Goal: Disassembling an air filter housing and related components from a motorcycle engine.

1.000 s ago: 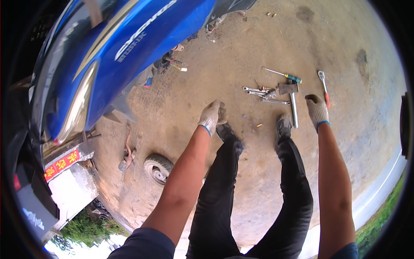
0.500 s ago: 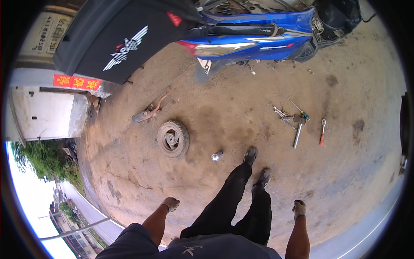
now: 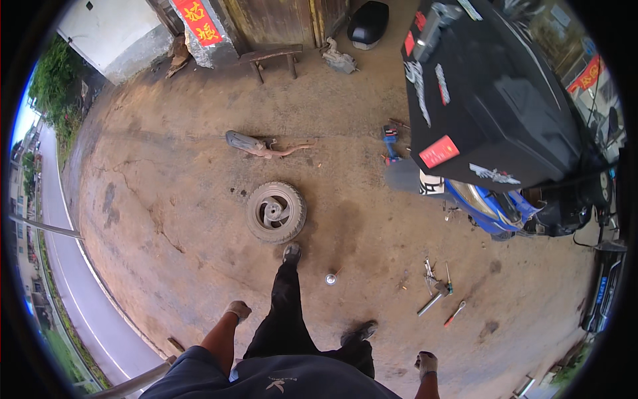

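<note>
My left hand (image 3: 238, 310), in a pale glove, hangs beside my left leg with its fingers curled in and nothing visible in them. On the other side my right hand (image 3: 426, 364), gloved too, is held low and closed, also with nothing visible in it. Neither hand touches anything. Ahead of my forward foot a small wheel with a dusty tyre (image 3: 276, 213) lies flat on the ground. A silvery-topped can (image 3: 330, 279) stands between my feet and the tools. Those tools are a hammer (image 3: 432, 300), wrenches (image 3: 429, 269), a screwdriver (image 3: 448, 279) and a red-handled ratchet (image 3: 455, 314).
Beyond the wheel lies a rusty exhaust pipe (image 3: 266, 150). A blue scooter (image 3: 488, 211) with a big black box (image 3: 492, 100) occupies the right, a blue power drill (image 3: 391, 141) near it. Farther back are a wooden bench (image 3: 272, 54) and a black seat-like object (image 3: 367, 25).
My view has swung left, so the scooter and tools sit farther right. One foot has stepped forward close to the wheel. Both hands still hang low at my sides.
</note>
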Available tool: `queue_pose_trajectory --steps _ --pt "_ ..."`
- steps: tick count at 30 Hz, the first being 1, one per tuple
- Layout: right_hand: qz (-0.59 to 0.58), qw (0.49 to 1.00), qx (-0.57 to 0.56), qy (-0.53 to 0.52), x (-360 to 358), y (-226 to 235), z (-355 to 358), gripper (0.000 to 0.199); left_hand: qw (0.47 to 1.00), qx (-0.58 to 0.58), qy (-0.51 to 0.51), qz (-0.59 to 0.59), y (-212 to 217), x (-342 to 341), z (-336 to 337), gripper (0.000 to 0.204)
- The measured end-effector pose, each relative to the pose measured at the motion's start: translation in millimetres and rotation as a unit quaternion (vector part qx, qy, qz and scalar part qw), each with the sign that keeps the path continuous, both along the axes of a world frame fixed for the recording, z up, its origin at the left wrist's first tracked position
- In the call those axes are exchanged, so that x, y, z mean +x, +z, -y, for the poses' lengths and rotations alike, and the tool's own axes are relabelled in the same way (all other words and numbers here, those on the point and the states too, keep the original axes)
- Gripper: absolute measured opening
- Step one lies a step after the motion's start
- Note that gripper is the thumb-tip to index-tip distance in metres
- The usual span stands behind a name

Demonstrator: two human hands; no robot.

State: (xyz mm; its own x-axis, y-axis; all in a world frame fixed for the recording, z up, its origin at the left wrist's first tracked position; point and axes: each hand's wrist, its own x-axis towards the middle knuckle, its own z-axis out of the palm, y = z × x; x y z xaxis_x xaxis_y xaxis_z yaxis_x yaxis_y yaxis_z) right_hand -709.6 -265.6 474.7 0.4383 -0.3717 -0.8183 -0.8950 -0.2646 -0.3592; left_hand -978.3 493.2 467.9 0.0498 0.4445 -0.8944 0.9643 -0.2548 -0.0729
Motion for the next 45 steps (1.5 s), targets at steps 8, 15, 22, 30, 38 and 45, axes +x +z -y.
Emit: queue_pose_trajectory --steps 8,15,22,30,38,45 --pt "0.028 0.946 0.050 0.319 185 52 -418 0.031 0.947 -0.070 0.309 0.047 13 -29 -205 0.018" --pt "0.137 0.783 0.002 0.607 350 125 -764 0.040 0.891 -0.004 0.429 0.150 38 81 -337 0.011" --pt "0.048 0.877 -0.099 0.468 541 -6 -846 0.035 0.922 -0.046 0.353 0.153 52 253 -396 0.014" --pt "-0.073 0.884 -0.161 0.433 808 -112 -862 0.057 0.923 -0.097 0.370 0.047 91 452 -479 0.017" --pt "-0.079 0.991 -0.096 0.042 973 -25 -834 0.064 0.985 -0.113 -0.128 -0.004 128 843 -681 0.021" --pt "-0.069 0.968 -0.077 -0.229 970 30 -802 0.034 0.840 -0.095 -0.526 -0.093 107 1231 -816 0.026"
